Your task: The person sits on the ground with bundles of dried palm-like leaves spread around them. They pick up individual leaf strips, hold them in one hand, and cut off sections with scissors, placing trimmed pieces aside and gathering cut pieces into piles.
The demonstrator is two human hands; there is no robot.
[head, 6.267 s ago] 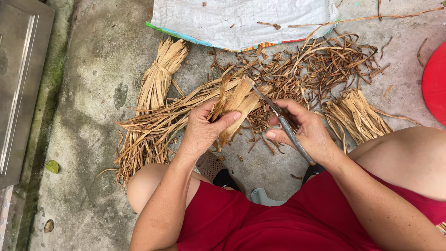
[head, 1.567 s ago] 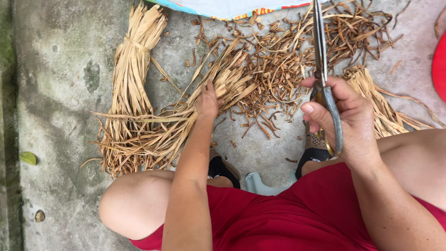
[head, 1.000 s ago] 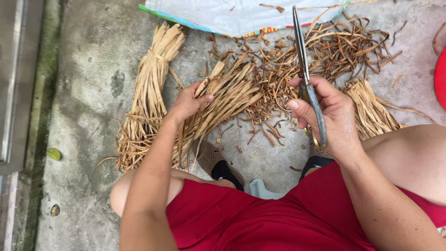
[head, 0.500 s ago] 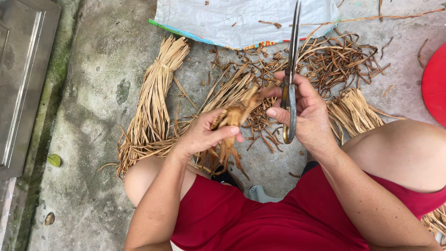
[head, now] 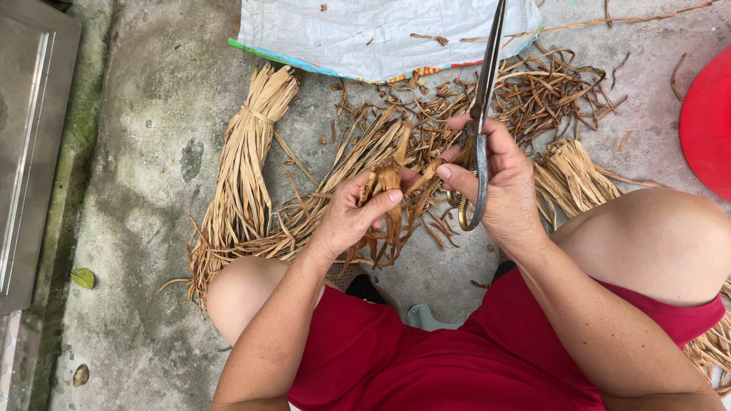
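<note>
At centre, above the knees: left hand point(head: 346, 221), grip closed on a small clump point(head: 387, 199) of dry brown leaf strips, thumb across its top, ends hanging below the palm. Right hand point(head: 499, 183) just right of it, grip closed round the handles of long scissors point(head: 481, 114), forefinger touching the clump; blades together, pointing to the far edge of view. Below both hands: concrete floor point(head: 145, 152), littered with loose dark strips point(head: 548, 91) on the far right side. Left of hands: a tied pale bundle point(head: 244, 167), upright in view, fanning out at the near end. Right of hands: a shorter bundle point(head: 567, 175) against the right knee. Far side: white woven sack point(head: 365, 34) with coloured hem. Right edge: red round object point(head: 708, 122), partly out of view. Left edge: metal panel point(head: 27, 137); a green leaf point(head: 82, 278) lies near it.
</note>
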